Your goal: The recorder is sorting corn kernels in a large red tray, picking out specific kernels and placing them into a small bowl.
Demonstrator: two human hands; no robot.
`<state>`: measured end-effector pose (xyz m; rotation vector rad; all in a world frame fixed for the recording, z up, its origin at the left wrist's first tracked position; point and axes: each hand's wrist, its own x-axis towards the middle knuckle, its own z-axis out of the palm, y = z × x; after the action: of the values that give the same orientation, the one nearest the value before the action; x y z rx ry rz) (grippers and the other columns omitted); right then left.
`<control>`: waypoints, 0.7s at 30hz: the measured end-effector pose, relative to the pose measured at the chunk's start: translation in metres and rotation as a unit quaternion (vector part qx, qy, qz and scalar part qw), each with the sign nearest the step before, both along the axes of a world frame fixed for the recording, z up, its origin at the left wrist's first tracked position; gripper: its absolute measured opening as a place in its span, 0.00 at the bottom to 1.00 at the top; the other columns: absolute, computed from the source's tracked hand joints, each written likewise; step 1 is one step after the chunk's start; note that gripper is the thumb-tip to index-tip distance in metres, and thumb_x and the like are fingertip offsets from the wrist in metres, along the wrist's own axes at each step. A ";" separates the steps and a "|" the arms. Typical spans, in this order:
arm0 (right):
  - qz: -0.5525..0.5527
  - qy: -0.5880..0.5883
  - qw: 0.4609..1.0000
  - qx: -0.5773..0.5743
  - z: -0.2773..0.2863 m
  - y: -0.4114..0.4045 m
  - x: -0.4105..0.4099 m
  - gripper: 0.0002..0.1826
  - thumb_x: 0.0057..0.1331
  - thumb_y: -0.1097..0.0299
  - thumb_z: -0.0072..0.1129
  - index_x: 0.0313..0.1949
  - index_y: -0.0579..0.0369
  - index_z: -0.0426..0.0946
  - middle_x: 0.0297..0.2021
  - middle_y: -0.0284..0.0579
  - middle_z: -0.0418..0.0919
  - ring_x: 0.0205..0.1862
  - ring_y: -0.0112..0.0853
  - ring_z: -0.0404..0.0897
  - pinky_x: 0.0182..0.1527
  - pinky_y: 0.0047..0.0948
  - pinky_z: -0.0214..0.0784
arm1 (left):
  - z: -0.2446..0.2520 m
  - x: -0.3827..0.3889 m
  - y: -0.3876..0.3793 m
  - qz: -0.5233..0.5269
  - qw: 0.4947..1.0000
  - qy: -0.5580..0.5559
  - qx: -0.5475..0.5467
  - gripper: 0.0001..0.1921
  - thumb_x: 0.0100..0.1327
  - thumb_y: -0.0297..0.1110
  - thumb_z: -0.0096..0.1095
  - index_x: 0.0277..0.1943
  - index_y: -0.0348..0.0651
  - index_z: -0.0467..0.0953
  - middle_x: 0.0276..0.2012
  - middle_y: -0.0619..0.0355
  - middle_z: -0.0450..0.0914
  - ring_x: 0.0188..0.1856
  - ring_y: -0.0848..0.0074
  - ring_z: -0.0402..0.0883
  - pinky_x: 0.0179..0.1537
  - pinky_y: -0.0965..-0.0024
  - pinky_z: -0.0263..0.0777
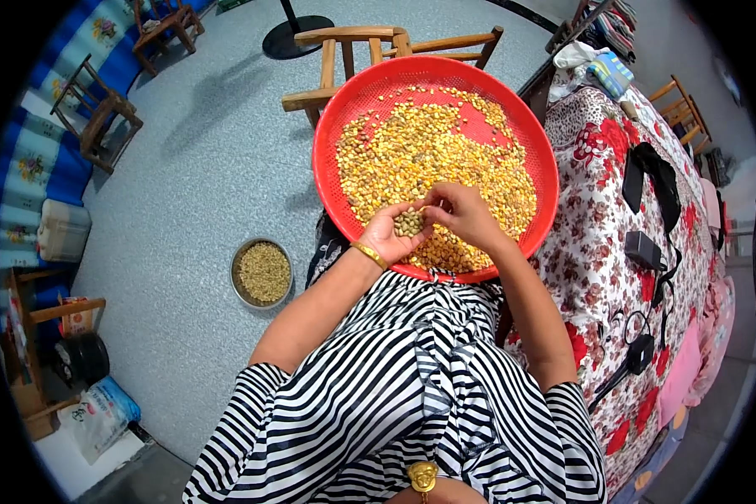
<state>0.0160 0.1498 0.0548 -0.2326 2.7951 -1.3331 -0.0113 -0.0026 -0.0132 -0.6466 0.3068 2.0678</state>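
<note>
A round red plastic sieve basket (323,157) rests before me, its near rim against my lap. Yellow corn kernels (441,145) cover most of its perforated bottom, with greenish-brown beans mixed among them. Cupped palm up over the near part, my left hand (387,234) holds a small heap of greenish beans (408,222). My right hand (460,214) bends over that palm, its thumb and fingertips drawn together at the heap's edge. Whether a bean is pinched between them cannot be made out. On the floor to the left stands a metal bowl (234,277) filled with similar pale green beans (264,272).
A wooden chair (337,94) stands just behind the basket. To the right is a bed with a flowered cover (564,208), bearing a black device (644,250) and cables. Small wooden chairs (101,120) and a plastic jug (64,230) line the left side.
</note>
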 end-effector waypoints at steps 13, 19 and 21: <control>-0.064 0.091 0.981 0.159 -0.062 0.026 -0.028 0.04 0.49 0.73 0.52 0.25 0.59 0.69 0.23 0.49 0.73 0.27 0.43 0.73 0.32 0.37 0.65 | -0.006 -0.001 -0.001 -0.006 1.000 -0.014 0.015 0.12 0.61 0.31 0.44 0.44 0.35 0.68 0.37 0.48 0.72 0.40 0.65 0.73 0.42 0.65 0.72; -0.089 0.041 0.989 0.112 -0.046 0.028 -0.018 0.03 0.50 0.74 0.52 0.25 0.60 0.70 0.22 0.48 0.73 0.25 0.40 0.73 0.30 0.34 0.65 | -0.005 -0.002 -0.002 -0.013 1.000 -0.010 0.016 0.12 0.61 0.31 0.43 0.44 0.35 0.68 0.37 0.48 0.72 0.40 0.65 0.73 0.42 0.66 0.72; -0.100 0.018 0.992 0.074 -0.033 0.026 -0.013 0.04 0.51 0.73 0.52 0.26 0.60 0.71 0.21 0.46 0.73 0.23 0.35 0.73 0.28 0.31 0.65 | -0.005 -0.002 -0.001 -0.012 1.000 -0.011 0.006 0.12 0.61 0.31 0.43 0.44 0.35 0.68 0.37 0.48 0.72 0.40 0.65 0.73 0.42 0.66 0.71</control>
<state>0.0029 0.1763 0.0221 0.0287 2.9980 -1.1555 -0.0130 -0.0041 -0.0185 -0.6543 0.2891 2.0371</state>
